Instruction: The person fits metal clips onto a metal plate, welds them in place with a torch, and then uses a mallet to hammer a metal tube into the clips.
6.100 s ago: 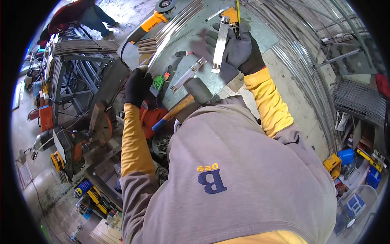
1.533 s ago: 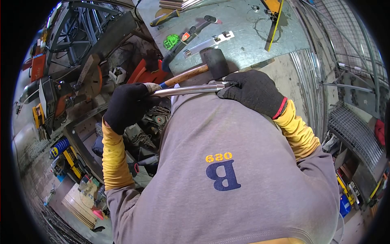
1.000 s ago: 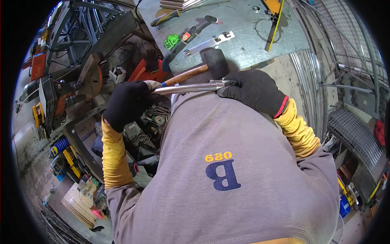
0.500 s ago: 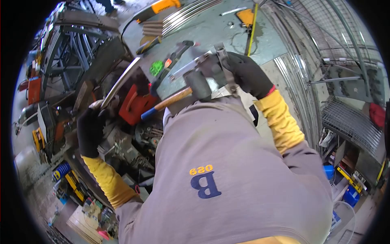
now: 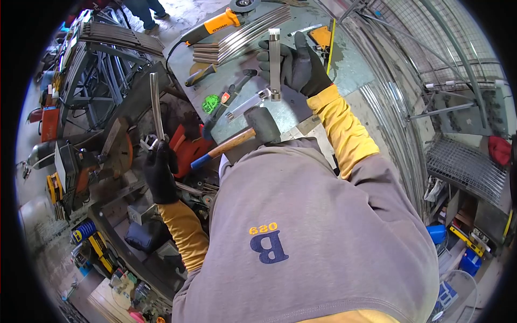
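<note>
My left hand (image 5: pixel 160 169), in a black glove, is closed around the lower end of a thin bundle of metal strips (image 5: pixel 156 105), which point upward. My right hand (image 5: pixel 301 67), also gloved, is over the workbench with a flat metal strip with bent ends (image 5: pixel 274 67) lying across its fingers; the thumb stands apart. A similar metal piece (image 5: pixel 247 104) lies on the bench just below. Close to my body is a rubber mallet (image 5: pixel 264 125) with a wooden, blue-ended handle.
On the workbench (image 5: pixel 301 113) lie an orange angle grinder (image 5: pixel 221 22), a stack of metal strips (image 5: pixel 242 40), a green disc (image 5: pixel 210 104) and a yellow tape measure (image 5: pixel 321 37). A red case (image 5: pixel 188 148) is beside my left hand. Another person's legs (image 5: pixel 142 11) show at the back.
My right hand has moved up and left over the bench, its metal strip now upright in view. My left hand has shifted right, and its strips stand more upright.
</note>
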Action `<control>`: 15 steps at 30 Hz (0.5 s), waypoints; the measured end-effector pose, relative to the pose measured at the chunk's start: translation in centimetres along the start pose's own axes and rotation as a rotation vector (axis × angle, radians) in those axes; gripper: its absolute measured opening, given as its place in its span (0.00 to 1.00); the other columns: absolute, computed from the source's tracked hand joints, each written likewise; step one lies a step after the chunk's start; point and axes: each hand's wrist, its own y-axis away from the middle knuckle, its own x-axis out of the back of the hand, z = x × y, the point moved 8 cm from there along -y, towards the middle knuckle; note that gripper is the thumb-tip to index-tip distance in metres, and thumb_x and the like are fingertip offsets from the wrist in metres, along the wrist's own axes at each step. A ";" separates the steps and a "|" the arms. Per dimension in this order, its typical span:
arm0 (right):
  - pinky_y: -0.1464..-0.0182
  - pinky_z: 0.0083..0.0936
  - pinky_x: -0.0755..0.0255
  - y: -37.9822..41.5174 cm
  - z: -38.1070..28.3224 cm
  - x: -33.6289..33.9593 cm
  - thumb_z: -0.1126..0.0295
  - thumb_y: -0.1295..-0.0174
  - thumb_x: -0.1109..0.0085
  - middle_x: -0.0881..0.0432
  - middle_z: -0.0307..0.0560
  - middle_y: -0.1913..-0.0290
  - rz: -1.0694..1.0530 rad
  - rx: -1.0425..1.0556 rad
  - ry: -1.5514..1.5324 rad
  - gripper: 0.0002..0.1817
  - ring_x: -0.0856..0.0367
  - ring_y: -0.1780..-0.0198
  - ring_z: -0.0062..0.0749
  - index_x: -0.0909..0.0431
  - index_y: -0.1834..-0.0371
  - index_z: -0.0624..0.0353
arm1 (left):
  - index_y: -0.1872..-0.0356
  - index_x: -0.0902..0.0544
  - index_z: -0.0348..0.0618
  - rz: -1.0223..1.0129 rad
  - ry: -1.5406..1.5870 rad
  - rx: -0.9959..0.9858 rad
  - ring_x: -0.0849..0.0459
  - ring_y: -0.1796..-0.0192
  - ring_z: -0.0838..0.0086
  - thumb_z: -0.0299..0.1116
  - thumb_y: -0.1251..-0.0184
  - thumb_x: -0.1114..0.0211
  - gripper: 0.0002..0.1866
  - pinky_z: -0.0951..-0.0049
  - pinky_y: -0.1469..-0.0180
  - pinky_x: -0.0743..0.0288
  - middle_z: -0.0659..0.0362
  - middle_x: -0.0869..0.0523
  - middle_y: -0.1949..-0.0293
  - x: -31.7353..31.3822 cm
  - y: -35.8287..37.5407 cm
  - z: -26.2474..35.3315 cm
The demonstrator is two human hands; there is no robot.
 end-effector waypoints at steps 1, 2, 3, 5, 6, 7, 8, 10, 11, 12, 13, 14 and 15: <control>0.28 0.47 0.26 -0.2 0.0 0.0 0.18 0.36 0.49 0.17 0.54 0.34 0.003 0.005 0.036 0.59 0.16 0.36 0.44 0.31 0.20 0.63 | 0.56 0.14 0.42 0.005 -0.003 0.000 0.29 0.79 0.85 0.41 0.16 0.37 0.13 0.79 0.76 0.40 0.67 0.21 0.76 0.6 0.0 -0.6; 0.28 0.46 0.26 -0.3 0.0 -0.1 0.17 0.38 0.50 0.16 0.53 0.35 0.007 0.010 0.071 0.61 0.16 0.37 0.44 0.31 0.20 0.63 | 0.56 0.14 0.44 0.002 -0.019 0.010 0.29 0.79 0.86 0.41 0.17 0.35 0.12 0.79 0.77 0.40 0.68 0.21 0.75 1.1 -0.1 -1.2; 0.28 0.46 0.26 -0.4 0.1 -0.2 0.17 0.38 0.50 0.16 0.53 0.35 0.003 0.009 0.069 0.61 0.16 0.37 0.44 0.31 0.20 0.63 | 0.55 0.13 0.45 -0.002 -0.034 0.019 0.29 0.79 0.86 0.42 0.17 0.34 0.11 0.79 0.77 0.40 0.69 0.21 0.75 1.5 -0.2 -1.8; 0.28 0.47 0.26 -0.5 0.3 -0.6 0.16 0.38 0.50 0.15 0.53 0.36 -0.019 -0.042 0.011 0.61 0.16 0.37 0.43 0.31 0.20 0.63 | 0.55 0.13 0.45 0.038 -0.042 0.043 0.29 0.79 0.86 0.42 0.18 0.33 0.11 0.80 0.77 0.40 0.69 0.21 0.75 1.9 0.4 -2.5; 0.28 0.47 0.26 -0.5 0.2 -0.7 0.16 0.38 0.50 0.15 0.53 0.36 -0.023 -0.043 0.009 0.61 0.16 0.37 0.43 0.31 0.20 0.63 | 0.56 0.13 0.46 0.074 -0.049 0.070 0.28 0.78 0.87 0.42 0.19 0.33 0.11 0.80 0.77 0.40 0.69 0.20 0.74 2.1 0.7 -2.7; 0.28 0.47 0.26 -0.5 0.2 -0.8 0.16 0.38 0.50 0.15 0.53 0.35 -0.010 -0.048 0.011 0.61 0.16 0.38 0.43 0.30 0.20 0.63 | 0.56 0.13 0.46 0.077 -0.051 0.069 0.28 0.78 0.87 0.42 0.19 0.33 0.11 0.80 0.77 0.40 0.69 0.20 0.74 2.3 0.6 -3.0; 0.28 0.47 0.26 -0.6 0.3 -0.7 0.16 0.38 0.51 0.15 0.53 0.35 0.003 -0.053 0.014 0.61 0.16 0.39 0.42 0.30 0.20 0.63 | 0.55 0.13 0.46 0.056 -0.027 0.088 0.28 0.78 0.87 0.42 0.19 0.32 0.11 0.80 0.77 0.39 0.69 0.20 0.74 2.3 0.6 -3.6; 0.28 0.46 0.26 -0.8 0.3 -0.7 0.16 0.38 0.51 0.15 0.53 0.36 0.008 -0.052 0.014 0.61 0.16 0.40 0.42 0.30 0.20 0.63 | 0.53 0.13 0.45 0.037 -0.003 0.106 0.27 0.78 0.87 0.43 0.19 0.32 0.12 0.80 0.77 0.39 0.69 0.19 0.73 2.4 0.6 -4.4; 0.29 0.46 0.26 -1.0 0.3 -0.6 0.16 0.38 0.51 0.15 0.53 0.36 0.016 -0.051 0.015 0.61 0.16 0.41 0.42 0.30 0.20 0.63 | 0.53 0.12 0.45 0.045 -0.016 0.108 0.27 0.78 0.86 0.43 0.20 0.32 0.12 0.80 0.77 0.39 0.69 0.19 0.73 2.2 0.8 -4.5; 0.29 0.46 0.26 -1.1 0.4 -0.6 0.16 0.38 0.51 0.15 0.53 0.36 0.015 -0.051 0.015 0.61 0.16 0.41 0.42 0.30 0.20 0.63 | 0.52 0.12 0.45 0.054 -0.030 0.109 0.26 0.78 0.86 0.43 0.20 0.31 0.12 0.80 0.77 0.38 0.69 0.18 0.73 2.1 1.0 -4.5; 0.29 0.45 0.25 -1.1 0.5 -0.6 0.16 0.38 0.51 0.15 0.53 0.36 0.014 -0.044 0.013 0.61 0.16 0.42 0.42 0.30 0.21 0.63 | 0.52 0.12 0.45 0.055 -0.030 0.109 0.26 0.78 0.86 0.43 0.20 0.31 0.12 0.80 0.77 0.38 0.69 0.18 0.73 2.1 1.0 -4.5; 0.30 0.45 0.25 -1.2 0.4 -0.7 0.16 0.38 0.51 0.15 0.53 0.36 0.014 -0.036 0.012 0.61 0.17 0.42 0.42 0.29 0.21 0.63 | 0.52 0.12 0.44 0.057 -0.024 0.115 0.27 0.78 0.86 0.43 0.20 0.31 0.13 0.80 0.77 0.38 0.68 0.18 0.73 2.0 0.9 -4.5; 0.30 0.45 0.25 -1.3 0.4 -0.7 0.16 0.38 0.51 0.15 0.53 0.36 0.014 -0.036 0.012 0.61 0.17 0.42 0.42 0.29 0.21 0.63 | 0.51 0.12 0.44 0.058 -0.018 0.122 0.27 0.78 0.86 0.44 0.20 0.31 0.13 0.80 0.77 0.38 0.68 0.18 0.73 1.8 0.9 -4.5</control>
